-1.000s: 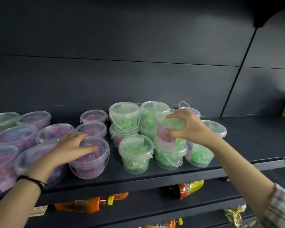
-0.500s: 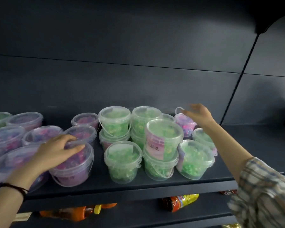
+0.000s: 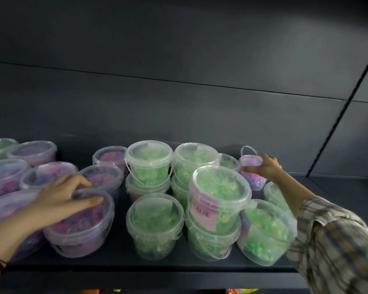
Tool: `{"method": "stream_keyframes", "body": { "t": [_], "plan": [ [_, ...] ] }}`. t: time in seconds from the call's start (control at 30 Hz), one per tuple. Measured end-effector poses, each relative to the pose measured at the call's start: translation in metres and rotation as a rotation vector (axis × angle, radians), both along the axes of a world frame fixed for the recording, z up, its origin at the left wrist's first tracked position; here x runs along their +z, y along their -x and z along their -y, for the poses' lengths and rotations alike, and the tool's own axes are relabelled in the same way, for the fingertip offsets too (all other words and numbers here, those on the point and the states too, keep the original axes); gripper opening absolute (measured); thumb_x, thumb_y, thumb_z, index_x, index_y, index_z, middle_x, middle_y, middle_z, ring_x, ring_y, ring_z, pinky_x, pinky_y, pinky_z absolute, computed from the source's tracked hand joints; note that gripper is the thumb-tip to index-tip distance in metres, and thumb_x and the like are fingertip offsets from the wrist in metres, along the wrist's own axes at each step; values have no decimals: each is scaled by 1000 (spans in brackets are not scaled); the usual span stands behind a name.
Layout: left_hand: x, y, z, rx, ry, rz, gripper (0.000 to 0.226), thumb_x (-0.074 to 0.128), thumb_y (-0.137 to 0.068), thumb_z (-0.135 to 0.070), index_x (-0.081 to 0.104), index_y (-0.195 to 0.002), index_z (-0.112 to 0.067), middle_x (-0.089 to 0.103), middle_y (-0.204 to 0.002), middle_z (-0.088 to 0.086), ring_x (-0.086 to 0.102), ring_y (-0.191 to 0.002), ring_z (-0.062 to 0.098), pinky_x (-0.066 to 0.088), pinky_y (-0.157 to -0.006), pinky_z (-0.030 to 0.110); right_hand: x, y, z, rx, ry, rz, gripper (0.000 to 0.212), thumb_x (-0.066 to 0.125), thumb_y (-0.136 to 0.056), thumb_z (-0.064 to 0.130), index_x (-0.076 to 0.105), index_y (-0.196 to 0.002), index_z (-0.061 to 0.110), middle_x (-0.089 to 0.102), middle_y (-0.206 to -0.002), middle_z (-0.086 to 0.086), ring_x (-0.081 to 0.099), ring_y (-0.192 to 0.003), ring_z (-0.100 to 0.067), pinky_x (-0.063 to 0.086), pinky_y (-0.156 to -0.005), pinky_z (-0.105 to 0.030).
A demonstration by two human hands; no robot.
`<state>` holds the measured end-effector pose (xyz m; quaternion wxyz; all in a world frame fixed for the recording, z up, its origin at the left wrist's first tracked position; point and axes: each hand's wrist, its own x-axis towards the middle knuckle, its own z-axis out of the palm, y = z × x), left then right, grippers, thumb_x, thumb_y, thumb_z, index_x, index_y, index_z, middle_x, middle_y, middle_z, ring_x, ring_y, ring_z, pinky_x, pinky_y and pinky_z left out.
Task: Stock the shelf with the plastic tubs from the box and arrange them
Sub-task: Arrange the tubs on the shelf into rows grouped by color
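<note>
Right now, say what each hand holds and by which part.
The right hand grips the small clear plastic tub of pink beads by its lidded rim. The left hand only rests on top of the front purple-filled plastic tub.

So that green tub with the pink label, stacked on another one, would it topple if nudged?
Probably yes: the labelled green tub looks tilted atop the lower tub, so a nudge may slide it off. It looks bead-filled, so likely weighty rather than flimsy.
</note>
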<state>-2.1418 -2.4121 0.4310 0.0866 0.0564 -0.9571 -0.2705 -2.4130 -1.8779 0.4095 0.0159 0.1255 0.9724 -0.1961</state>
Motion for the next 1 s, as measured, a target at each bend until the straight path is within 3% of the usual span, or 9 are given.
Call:
{"method": "stream_keyframes", "body": {
  "t": [0.13,0.3,0.5,0.73,0.9,1.0],
  "plan": [
    [2,-2,-1,3,67,31,79,42,-37,-97,51,-93,-41,48,-108,-14,47,-107,13,40,-94,38,-2,8,7,34,-34,5,124,50,-21,102,52,-127,39,60,-126,-1,51,-120,-30,41,-102,-48],
    [-1,-4,3,-3,79,27,91,27,-31,-106,49,-94,-44,49,-117,-12,46,-113,13,39,-98,41,37,-55,52,-87,6,-59,101,73,-56,74,42,-141,28,41,-136,-19,38,-125,-42,35,-99,-43],
    [-2,-3,2,3,86,21,99,25,-29,-107,48,-100,-43,45,-116,-11,44,-113,14,37,-100,41,51,-63,53,-139,234,-281,88,76,-65,64,45,-140,29,34,-136,-17,43,-122,-44,40,-106,-46],
    [-7,0,4,12,139,26,94,20,-34,-106,45,-100,-45,43,-117,-12,43,-116,17,37,-101,44,93,-92,75,-45,331,-599,78,73,-70,63,55,-133,21,37,-144,-13,45,-126,-36,40,-108,-42],
    [-3,-6,-2,8,121,44,80,32,-47,-95,46,-105,-42,43,-119,-11,43,-117,17,37,-101,43,147,-125,109,102,432,-765,73,73,-69,62,62,-128,19,47,-142,-5,47,-128,-21,35,-100,-25],
    [1,-10,-6,13,125,55,71,41,-58,-91,46,-107,-40,49,-124,-6,44,-118,19,38,-102,43,172,-150,139,194,522,-787,60,75,-73,54,66,-122,21,56,-132,1,54,-121,-15,40,-105,-27]
  ]
}}
